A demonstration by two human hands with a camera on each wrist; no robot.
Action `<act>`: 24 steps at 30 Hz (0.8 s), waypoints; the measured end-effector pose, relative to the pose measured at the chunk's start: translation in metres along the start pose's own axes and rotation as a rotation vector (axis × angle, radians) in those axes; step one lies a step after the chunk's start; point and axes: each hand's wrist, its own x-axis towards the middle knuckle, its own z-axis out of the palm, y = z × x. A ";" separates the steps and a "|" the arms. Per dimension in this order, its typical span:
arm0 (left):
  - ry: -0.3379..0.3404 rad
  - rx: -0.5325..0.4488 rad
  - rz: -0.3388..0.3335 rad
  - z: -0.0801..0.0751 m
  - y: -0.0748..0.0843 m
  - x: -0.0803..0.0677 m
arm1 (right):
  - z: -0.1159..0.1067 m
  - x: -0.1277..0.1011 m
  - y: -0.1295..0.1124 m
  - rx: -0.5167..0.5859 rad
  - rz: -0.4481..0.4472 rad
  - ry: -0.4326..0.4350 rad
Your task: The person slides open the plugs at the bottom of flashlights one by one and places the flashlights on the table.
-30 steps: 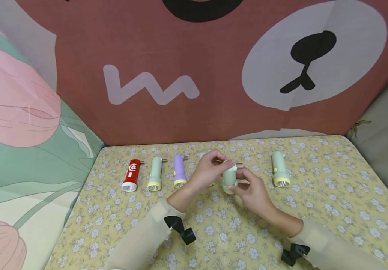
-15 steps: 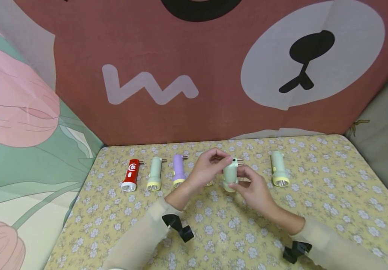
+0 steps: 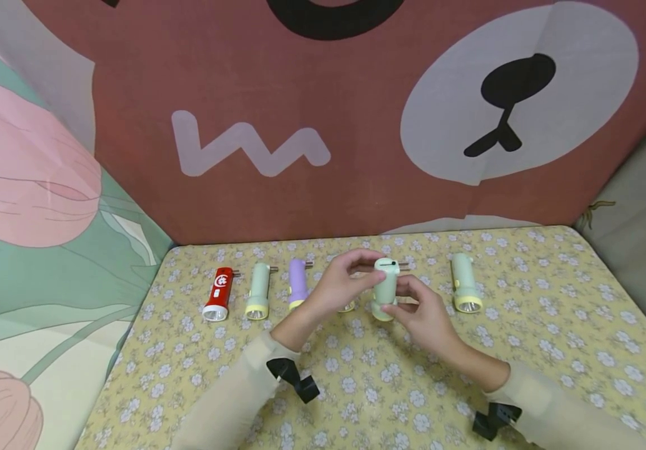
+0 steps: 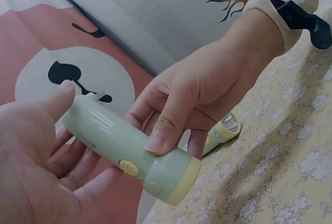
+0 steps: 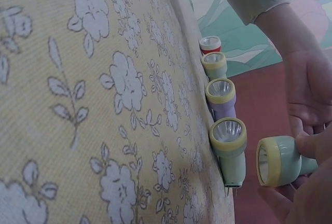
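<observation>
Both hands hold a light green flashlight [image 3: 385,289] above the table. Its lamp head, with a yellow rim, points down toward the person, and two metal prongs stick out near its other end. The left hand [image 3: 347,281] holds the prong end, thumb at the end and fingers along the body in the left wrist view. The right hand [image 3: 427,315] pinches the lamp head. A yellow switch [image 4: 128,168] shows on the body. Behind the left hand another light green flashlight [image 5: 231,156] lies mostly hidden in the head view.
To the left lie a red flashlight [image 3: 218,294], a green flashlight [image 3: 258,290] and a purple flashlight [image 3: 298,281]. One more green flashlight [image 3: 465,282] lies to the right. Flowered cloth covers the table [image 3: 357,400]; a printed curtain [image 3: 357,200] rises behind it.
The held flashlight has tilted so its prong end faces the camera more. The left thumb has moved off the end face and down along the body. The right hand keeps its hold.
</observation>
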 end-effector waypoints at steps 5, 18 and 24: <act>-0.022 0.003 0.053 -0.002 -0.004 0.000 | 0.000 0.000 -0.001 0.012 0.017 -0.003; -0.011 -0.020 0.139 -0.003 -0.011 0.000 | -0.001 0.001 -0.001 0.017 0.024 -0.005; 0.013 -0.016 0.148 -0.001 -0.012 0.001 | -0.001 0.001 -0.003 0.028 0.028 -0.005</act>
